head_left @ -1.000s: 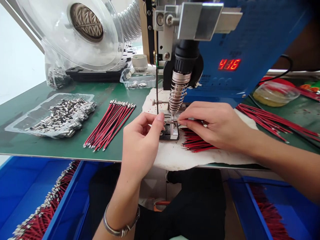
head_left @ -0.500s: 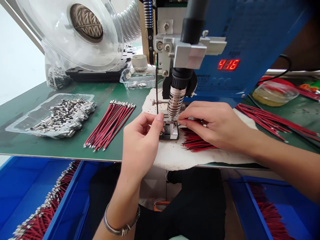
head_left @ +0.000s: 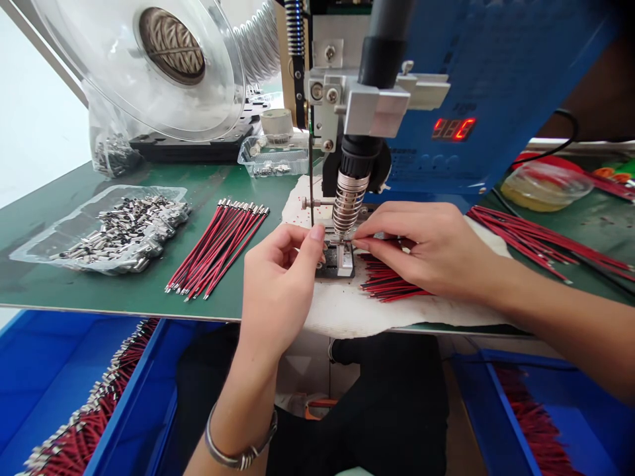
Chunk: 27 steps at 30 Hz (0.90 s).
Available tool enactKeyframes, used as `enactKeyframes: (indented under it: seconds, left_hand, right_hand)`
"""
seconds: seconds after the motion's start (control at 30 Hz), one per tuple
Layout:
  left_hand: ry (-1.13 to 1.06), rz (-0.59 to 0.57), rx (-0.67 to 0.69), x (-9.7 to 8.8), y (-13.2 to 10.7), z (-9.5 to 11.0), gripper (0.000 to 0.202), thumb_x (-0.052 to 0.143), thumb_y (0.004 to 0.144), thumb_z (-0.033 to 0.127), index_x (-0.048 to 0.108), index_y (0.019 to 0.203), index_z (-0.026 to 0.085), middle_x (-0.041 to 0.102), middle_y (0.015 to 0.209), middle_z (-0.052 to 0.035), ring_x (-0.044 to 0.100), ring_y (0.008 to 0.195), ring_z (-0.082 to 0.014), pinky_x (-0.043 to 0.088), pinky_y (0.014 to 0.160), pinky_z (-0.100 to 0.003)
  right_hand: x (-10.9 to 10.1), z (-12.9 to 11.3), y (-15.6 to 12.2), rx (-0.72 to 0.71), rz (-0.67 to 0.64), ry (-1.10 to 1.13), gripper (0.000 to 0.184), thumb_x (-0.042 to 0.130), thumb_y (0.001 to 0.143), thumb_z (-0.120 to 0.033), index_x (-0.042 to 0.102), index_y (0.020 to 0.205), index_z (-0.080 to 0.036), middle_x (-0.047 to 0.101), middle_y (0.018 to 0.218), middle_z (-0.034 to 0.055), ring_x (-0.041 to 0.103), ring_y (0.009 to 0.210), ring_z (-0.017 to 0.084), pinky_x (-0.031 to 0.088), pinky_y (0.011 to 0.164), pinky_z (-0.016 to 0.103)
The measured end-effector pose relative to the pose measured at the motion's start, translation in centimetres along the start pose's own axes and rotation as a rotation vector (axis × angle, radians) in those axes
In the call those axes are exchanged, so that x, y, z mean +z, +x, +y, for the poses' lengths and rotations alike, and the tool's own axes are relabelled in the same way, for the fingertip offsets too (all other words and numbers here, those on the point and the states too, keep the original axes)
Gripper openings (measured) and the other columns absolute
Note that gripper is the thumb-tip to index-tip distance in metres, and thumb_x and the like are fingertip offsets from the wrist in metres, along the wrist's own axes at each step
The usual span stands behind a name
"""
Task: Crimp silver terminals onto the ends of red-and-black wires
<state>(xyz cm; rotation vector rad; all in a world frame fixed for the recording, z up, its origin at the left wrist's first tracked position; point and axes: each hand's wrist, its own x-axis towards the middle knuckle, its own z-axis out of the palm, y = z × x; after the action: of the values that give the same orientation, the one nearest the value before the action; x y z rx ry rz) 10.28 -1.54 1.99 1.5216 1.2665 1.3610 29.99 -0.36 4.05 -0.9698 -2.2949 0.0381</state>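
My left hand (head_left: 282, 284) is closed in a pinch at the left of a small metal fixture (head_left: 344, 263). What its fingertips hold is too small and covered to make out. From the other side, my right hand (head_left: 429, 244) pinches a thin wire, mostly hidden by the fingers, with its end at the fixture. The spring-wrapped soldering iron (head_left: 351, 198) of the blue machine (head_left: 476, 73) points down between both sets of fingertips. Beneath my right hand, a bundle of red and black wires (head_left: 389, 281) lies on a white cloth (head_left: 347, 311).
On the green table (head_left: 124, 291), left, are a clear tray (head_left: 30, 254) of metal connectors and a row of wires (head_left: 218, 248) with metal ends. More red wires (head_left: 536, 241) lie right. Blue bins (head_left: 133, 396) stand below. A clear round hood (head_left: 109, 66) rises at back left.
The machine's red display has changed from digits to a mark resembling a C. Both hands keep almost the same place and pinch.
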Motion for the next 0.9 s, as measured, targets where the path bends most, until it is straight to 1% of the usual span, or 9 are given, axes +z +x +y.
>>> enactKeyframes:
  seconds: [0.27, 0.4, 0.5, 0.6, 0.63, 0.7, 0.77, 0.83, 0.9]
  left_hand:
    - [0.004, 0.009, 0.000, -0.1, -0.1, -0.1, 0.031, 0.067, 0.089, 0.039, 0.063, 0.067, 0.018, 0.052, 0.058, 0.0011, 0.040, 0.051, -0.0098, 0.036, 0.050, -0.025]
    - [-0.010, 0.063, 0.014, 0.0, -0.2, 0.1, 0.035, 0.063, 0.092, 0.041, 0.061, 0.065, 0.018, 0.057, 0.062, -0.0003, 0.046, 0.053, -0.0105, 0.039, 0.053, -0.025]
    - [0.011, 0.111, 0.034, 0.1, -1.1, 0.7, 0.037, 0.057, 0.096, 0.039, 0.060, 0.065, 0.019, 0.061, 0.065, -0.0013, 0.052, 0.058, -0.0115, 0.042, 0.056, -0.025]
    - [0.080, 0.113, 0.056, 0.3, -2.9, 1.2, 0.035, 0.055, 0.097, 0.035, 0.062, 0.067, 0.019, 0.060, 0.061, -0.0006, 0.054, 0.058, -0.0120, 0.043, 0.055, -0.024]
    - [0.097, 0.088, 0.058, 0.4, -3.6, 1.3, 0.033, 0.055, 0.097, 0.034, 0.064, 0.069, 0.019, 0.059, 0.058, 0.0000, 0.052, 0.055, -0.0117, 0.041, 0.052, -0.024]
    - [0.121, -0.019, 0.059, 0.7, -4.7, 1.2, 0.024, 0.057, 0.095, 0.031, 0.069, 0.077, 0.020, 0.060, 0.058, 0.0008, 0.050, 0.050, -0.0109, 0.039, 0.048, -0.024]
    - [0.122, -0.139, 0.058, 1.1, -5.5, 1.0, 0.014, 0.061, 0.093, 0.028, 0.073, 0.091, 0.021, 0.065, 0.066, 0.0007, 0.049, 0.048, -0.0100, 0.041, 0.048, -0.024]
    - [0.080, -0.216, 0.053, 1.7, -5.9, 0.8, 0.015, 0.063, 0.091, 0.026, 0.073, 0.101, 0.022, 0.069, 0.076, -0.0008, 0.051, 0.049, -0.0093, 0.045, 0.051, -0.024]
    - [0.010, -0.240, 0.034, 2.3, -5.9, 0.7, 0.012, 0.062, 0.092, 0.026, 0.072, 0.095, 0.020, 0.069, 0.078, -0.0019, 0.052, 0.052, -0.0094, 0.045, 0.051, -0.023]
  right_hand:
    - [0.0, 0.0, 0.0, -0.010, 0.007, 0.021, 0.014, 0.060, 0.091, -0.016, 0.072, 0.091, -0.024, 0.074, 0.085, 0.0020, 0.067, 0.072, 0.017, 0.051, 0.065, 0.031]
    - [-0.1, 0.0, 0.0, -0.007, 0.016, 0.019, 0.012, 0.062, 0.091, -0.018, 0.071, 0.090, -0.024, 0.074, 0.086, 0.0026, 0.067, 0.073, 0.017, 0.053, 0.066, 0.031]
    - [0.0, 0.1, -0.1, -0.007, 0.028, 0.010, 0.010, 0.063, 0.089, -0.017, 0.070, 0.089, -0.024, 0.074, 0.085, 0.0027, 0.067, 0.071, 0.017, 0.053, 0.064, 0.031]
    - [0.0, 0.2, -0.2, -0.036, 0.035, 0.000, 0.011, 0.062, 0.087, -0.013, 0.069, 0.087, -0.022, 0.073, 0.086, 0.0031, 0.066, 0.073, 0.017, 0.053, 0.065, 0.030]
    - [-0.1, 0.2, -0.3, -0.048, 0.038, -0.002, 0.011, 0.062, 0.087, -0.013, 0.068, 0.087, -0.021, 0.072, 0.085, 0.0034, 0.066, 0.073, 0.016, 0.053, 0.065, 0.030]
    - [-0.3, 0.0, -0.3, -0.070, 0.051, -0.003, 0.009, 0.062, 0.086, -0.013, 0.067, 0.084, -0.020, 0.071, 0.082, 0.0034, 0.065, 0.071, 0.016, 0.052, 0.064, 0.030]
    - [-0.6, -0.5, -0.4, -0.097, 0.073, 0.014, 0.008, 0.063, 0.085, -0.013, 0.066, 0.081, -0.019, 0.069, 0.077, 0.0028, 0.063, 0.068, 0.015, 0.049, 0.061, 0.029]
    - [-0.9, -1.0, -0.6, -0.136, 0.106, 0.058, 0.008, 0.065, 0.084, -0.013, 0.065, 0.079, -0.019, 0.065, 0.071, 0.0017, 0.058, 0.062, 0.013, 0.045, 0.055, 0.028]
    - [-1.2, -1.6, -0.7, -0.170, 0.128, 0.120, 0.009, 0.067, 0.083, -0.012, 0.064, 0.079, -0.019, 0.061, 0.066, 0.0002, 0.054, 0.059, 0.012, 0.041, 0.052, 0.027]
